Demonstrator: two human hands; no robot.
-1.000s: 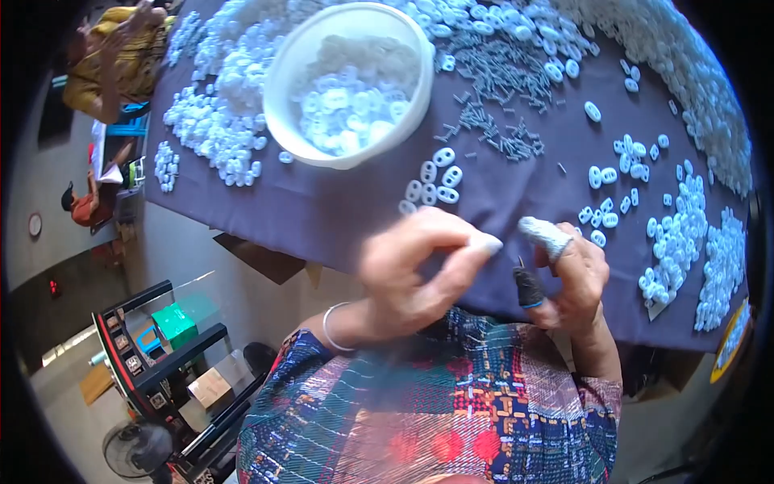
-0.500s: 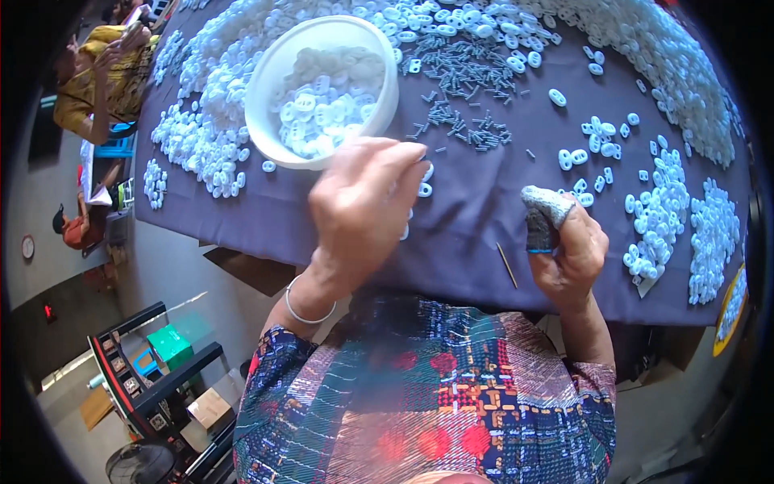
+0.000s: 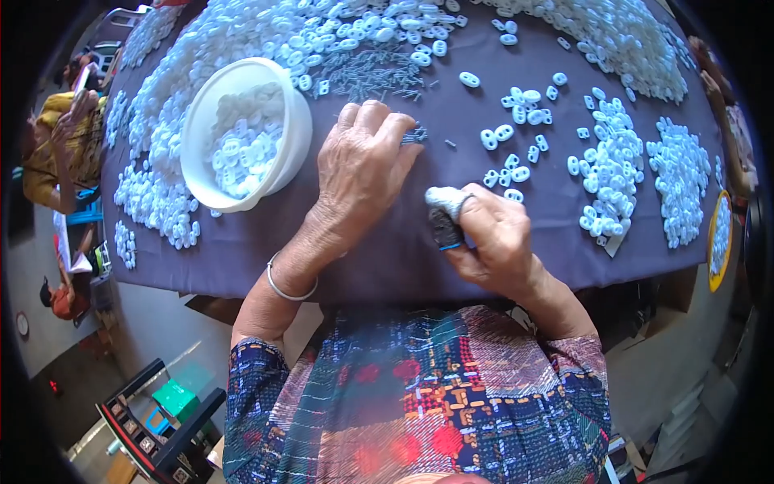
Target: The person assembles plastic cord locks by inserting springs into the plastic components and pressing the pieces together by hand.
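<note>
My left hand (image 3: 363,157) reaches over a heap of short grey metal pins (image 3: 375,74). Its fingers are bent, and thumb and forefinger stand apart, with a small cluster of pins (image 3: 414,134) between them on the purple cloth. My right hand (image 3: 496,238) hovers nearer me, closed, its thumb and forefinger wearing grey fabric finger covers (image 3: 446,216). Whatever it may pinch is hidden. To the left of my left hand stands a white plastic bowl (image 3: 300,133), tilted in view and partly filled with small white oval two-hole pieces (image 3: 246,161).
Large heaps of white pieces lie along the back (image 3: 242,36) and right (image 3: 673,181) of the purple-covered table (image 3: 363,270). A few loose ones (image 3: 528,109) are scattered beyond my right hand. A yellow-rimmed tray (image 3: 720,242) sits at the right edge. Other people (image 3: 52,145) sit at far left.
The view has turned. My left hand has gone from the bowl's rim to the pins. My right hand has moved leftward, nearer the left, still closed. A thin gold stick on the cloth no longer shows.
</note>
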